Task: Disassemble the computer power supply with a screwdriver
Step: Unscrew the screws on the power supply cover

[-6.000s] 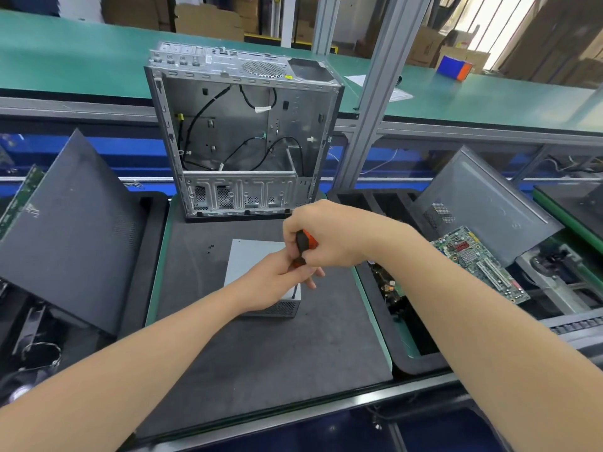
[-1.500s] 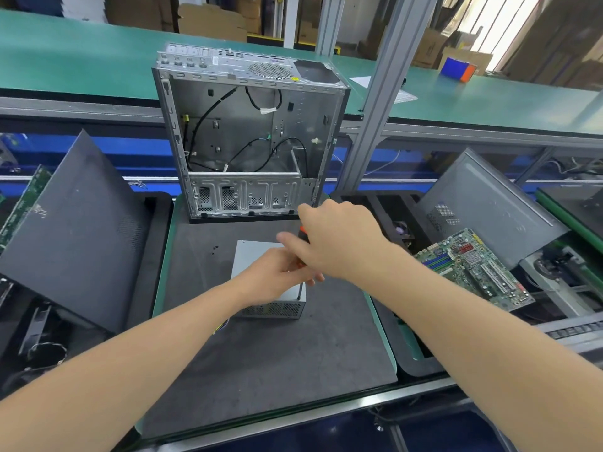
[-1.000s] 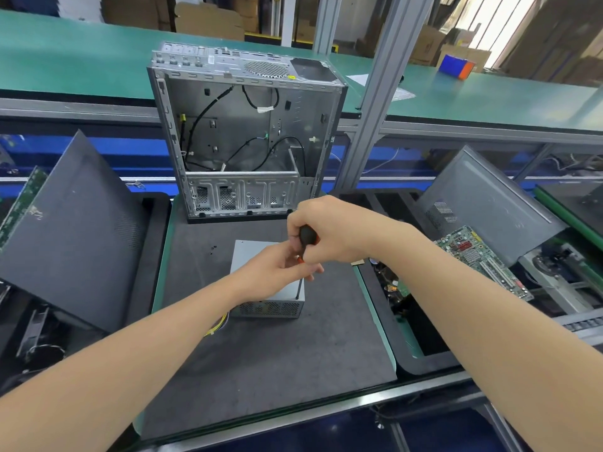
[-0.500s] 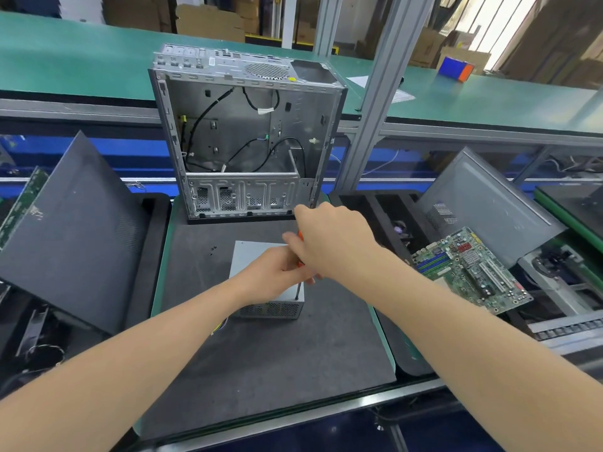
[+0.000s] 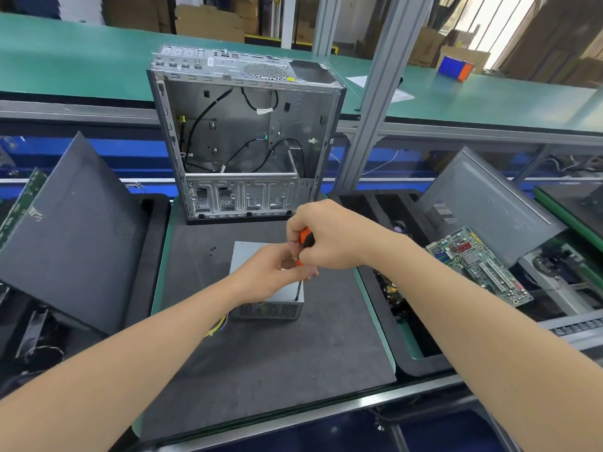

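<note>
the fingers (image 5: 301, 256) of the right hand (image 5: 326, 236) are curled tight round the orange-and-black handle of the screwdriver (image 5: 306, 238), just right of the frame's centre, knuckles toward the top of the frame. right under them the thumb and fingers of the left hand (image 5: 267, 275) close loosely round the tool where the thin shaft leaves the handle (how firmly they pinch it cannot be told), with the palm lying on the lid of the power supply (image 5: 267, 309). the shaft stands nearly upright, its tip down on the lid's lower right corner. the power supply is a small grey metal box with a perforated face toward the bottom of the frame; it sits flat in the middle of a dark mat (image 5: 261, 353), and yellow wires (image 5: 218, 324) trail from its lower left, partly hidden by the left forearm. a few small dark screws (image 5: 212, 251) lie on the mat just left of the box. above it, at the mat's top edge, an open computer case (image 5: 244, 135) stands upright with black cables inside. dark side panels lean at the left (image 5: 75, 233) and the right (image 5: 483, 203) of the frame, and a green motherboard (image 5: 476, 265) lies tilted below the right one.
</note>
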Action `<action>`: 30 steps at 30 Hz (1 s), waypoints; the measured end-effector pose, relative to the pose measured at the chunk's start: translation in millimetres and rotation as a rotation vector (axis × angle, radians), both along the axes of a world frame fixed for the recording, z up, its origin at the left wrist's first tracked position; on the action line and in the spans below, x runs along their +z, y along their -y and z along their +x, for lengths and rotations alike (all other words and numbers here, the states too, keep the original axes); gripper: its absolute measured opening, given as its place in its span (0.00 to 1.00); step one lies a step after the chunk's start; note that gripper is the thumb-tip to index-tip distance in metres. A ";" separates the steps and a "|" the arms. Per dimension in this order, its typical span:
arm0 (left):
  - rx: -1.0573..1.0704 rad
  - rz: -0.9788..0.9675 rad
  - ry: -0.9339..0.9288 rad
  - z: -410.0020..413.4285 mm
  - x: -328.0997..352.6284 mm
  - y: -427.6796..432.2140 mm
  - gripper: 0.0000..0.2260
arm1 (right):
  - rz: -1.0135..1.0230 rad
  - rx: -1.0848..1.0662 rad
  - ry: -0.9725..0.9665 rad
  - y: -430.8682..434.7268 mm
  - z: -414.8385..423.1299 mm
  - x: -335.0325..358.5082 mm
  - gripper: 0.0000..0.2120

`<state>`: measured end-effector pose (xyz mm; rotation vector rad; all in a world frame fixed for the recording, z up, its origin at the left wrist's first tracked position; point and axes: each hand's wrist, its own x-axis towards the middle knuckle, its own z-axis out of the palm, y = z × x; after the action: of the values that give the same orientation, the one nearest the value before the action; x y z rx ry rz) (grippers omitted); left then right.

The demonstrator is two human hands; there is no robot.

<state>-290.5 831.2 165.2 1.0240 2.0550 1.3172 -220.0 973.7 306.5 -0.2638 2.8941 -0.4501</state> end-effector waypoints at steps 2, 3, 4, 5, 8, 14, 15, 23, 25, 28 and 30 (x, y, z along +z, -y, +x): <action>0.003 0.024 -0.005 -0.4 0.1 1.1 0.06 | 0.055 0.009 -0.063 1.4 1.8 -2.3 0.07; 0.001 0.035 -0.001 -0.4 0.4 1.2 0.07 | 0.126 -0.014 -0.131 2.7 2.5 -5.9 0.09; 0.004 0.037 0.007 -0.1 1.3 1.6 0.09 | 0.228 -0.061 -0.210 4.7 2.8 -10.7 0.12; 0.007 0.036 0.014 -0.1 1.6 2.0 0.11 | 0.330 -0.123 -0.272 7.7 3.3 -15.0 0.16; 0.013 0.044 0.022 -0.7 -1.3 2.7 0.09 | 0.343 -0.211 -0.309 13.0 2.8 -23.7 0.18; -0.036 -0.146 -0.180 -5.1 -24.1 8.4 0.14 | 0.020 -0.106 -0.162 4.3 3.7 -17.7 0.06; -0.042 -0.179 -0.208 -4.2 -29.4 9.4 0.12 | 0.012 -0.104 -0.158 4.2 4.6 -17.3 0.06; -0.007 -0.192 -0.282 -0.2 -48.1 2.7 0.04 | -0.034 -0.131 -0.183 -2.7 10.4 -19.3 0.08; -0.011 -0.180 -0.280 -1.4 -50.2 2.1 0.04 | -0.042 -0.136 -0.189 -4.6 11.2 -19.0 0.08; -0.030 -0.197 -0.291 -2.7 -52.6 2.1 0.09 | -0.043 -0.145 -0.200 -6.5 11.6 -18.6 0.08; -0.033 -0.215 -0.317 -2.9 -53.3 0.7 0.11 | -0.042 -0.151 -0.212 -7.8 11.7 -17.5 0.08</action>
<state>-293.5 830.5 112.0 1.2233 2.3384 0.9383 -208.3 981.5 289.0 -0.1040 3.1288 -0.5386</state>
